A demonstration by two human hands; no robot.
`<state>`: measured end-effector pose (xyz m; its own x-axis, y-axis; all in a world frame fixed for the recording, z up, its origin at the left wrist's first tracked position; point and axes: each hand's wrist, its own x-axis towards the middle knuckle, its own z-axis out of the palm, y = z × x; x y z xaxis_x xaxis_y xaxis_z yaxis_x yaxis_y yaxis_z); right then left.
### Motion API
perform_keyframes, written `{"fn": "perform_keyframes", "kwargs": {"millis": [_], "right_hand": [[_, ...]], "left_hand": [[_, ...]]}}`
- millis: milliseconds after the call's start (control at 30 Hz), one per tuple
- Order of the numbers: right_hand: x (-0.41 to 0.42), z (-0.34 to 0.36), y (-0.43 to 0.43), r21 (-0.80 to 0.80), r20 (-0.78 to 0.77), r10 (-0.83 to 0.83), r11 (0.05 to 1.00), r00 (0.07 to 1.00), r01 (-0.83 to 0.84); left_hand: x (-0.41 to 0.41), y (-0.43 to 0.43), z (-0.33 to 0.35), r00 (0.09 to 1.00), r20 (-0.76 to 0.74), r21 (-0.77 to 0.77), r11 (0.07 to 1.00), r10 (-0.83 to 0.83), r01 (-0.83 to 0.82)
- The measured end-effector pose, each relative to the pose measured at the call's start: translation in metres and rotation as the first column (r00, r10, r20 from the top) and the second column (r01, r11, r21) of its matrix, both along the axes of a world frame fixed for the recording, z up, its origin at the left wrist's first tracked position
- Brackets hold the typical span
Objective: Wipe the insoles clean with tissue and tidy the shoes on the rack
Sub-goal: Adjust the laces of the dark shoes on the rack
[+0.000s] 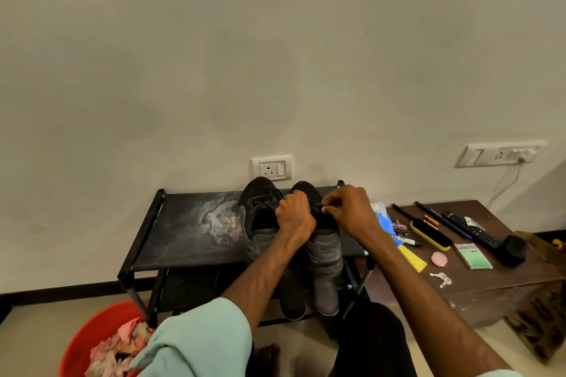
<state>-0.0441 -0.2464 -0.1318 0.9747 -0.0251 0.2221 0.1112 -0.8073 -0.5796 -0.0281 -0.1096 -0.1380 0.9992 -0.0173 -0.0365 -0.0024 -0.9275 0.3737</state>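
Two dark shoes stand side by side on the top shelf of a black shoe rack (183, 232), toes toward the wall. The left shoe (260, 211) is untouched, its opening empty and dark. Over the right shoe (326, 246) both my hands work at the laces: my left hand (294, 214) is curled around the lace area and my right hand (349, 205) pinches a black lace between thumb and fingers. Two dark insoles (326, 294) lean against the rack's front below the shoes. No tissue shows in my hands.
A red bucket (82, 343) with crumpled pink tissues sits on the floor at lower left. To the right, a brown cabinet (490, 285) carries a polish tin (400, 227), shoe brush (430, 234), remote control (471, 229), keys, packets. A wall socket (272, 168) is behind the shoes.
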Motion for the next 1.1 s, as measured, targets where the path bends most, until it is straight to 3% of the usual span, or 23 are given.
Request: {"fn": "perform_keyframes", "kwargs": {"millis": [300, 433, 633, 800, 1100], "right_hand": [[-0.006, 0.005, 0.004, -0.035, -0.126, 0.012, 0.999, 0.992, -0.016], [-0.004, 0.008, 0.010, -0.083, -0.081, -0.056, 0.995, 0.995, 0.049], [0.005, 0.008, 0.011, -0.063, -0.216, -0.131, 0.991, 0.968, 0.120], [0.004, -0.009, 0.010, 0.007, -0.264, -0.138, 0.989, 0.955, 0.145], [0.012, -0.004, -0.006, -0.012, -0.227, -0.196, 0.980, 0.954, 0.198]], "left_hand": [[-0.001, 0.005, 0.008, 0.996, -0.087, -0.141, 0.990, 0.002, -0.014], [0.000, 0.011, 0.017, 0.985, -0.161, -0.210, 0.977, -0.059, 0.024], [-0.007, 0.013, 0.016, 0.997, 0.014, -0.140, 0.987, -0.074, 0.075], [-0.014, 0.008, 0.011, 0.993, 0.064, -0.039, 0.994, -0.097, 0.099], [-0.011, 0.002, 0.011, 0.982, 0.170, -0.226, 0.966, -0.085, 0.122]]}}
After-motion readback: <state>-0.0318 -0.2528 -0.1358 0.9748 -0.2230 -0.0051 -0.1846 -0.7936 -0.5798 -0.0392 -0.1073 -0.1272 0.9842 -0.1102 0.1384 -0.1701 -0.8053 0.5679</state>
